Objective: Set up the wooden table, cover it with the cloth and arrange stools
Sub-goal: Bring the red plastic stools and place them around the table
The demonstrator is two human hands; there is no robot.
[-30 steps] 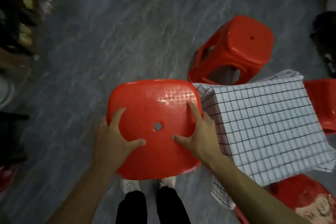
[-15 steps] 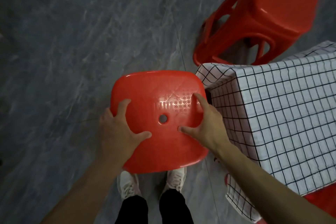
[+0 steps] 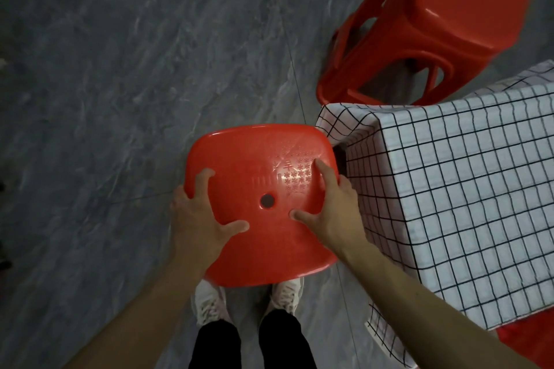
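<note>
I hold a red plastic stool (image 3: 263, 243) from above by its seat, which has a small hole in the middle. My left hand (image 3: 198, 219) grips the seat's left edge, thumb and forefinger on top. My right hand (image 3: 332, 210) grips the right edge the same way. The stool is close against the left side of the table, which is covered by a white cloth with a black grid (image 3: 464, 189). The stool's legs are hidden under the seat. A second red stool (image 3: 443, 9) stands on the floor beyond the table's far corner.
Part of a third red stool (image 3: 527, 341) shows under the cloth's near edge at the bottom right. My feet in white shoes (image 3: 209, 302) are directly below the held stool. Grey marbled floor (image 3: 120, 99) stretches to the left and ahead.
My view has tilted down and closer to the table. The stool stays in both hands, shifted slightly nearer the cloth's left side. My grip is unchanged.
</note>
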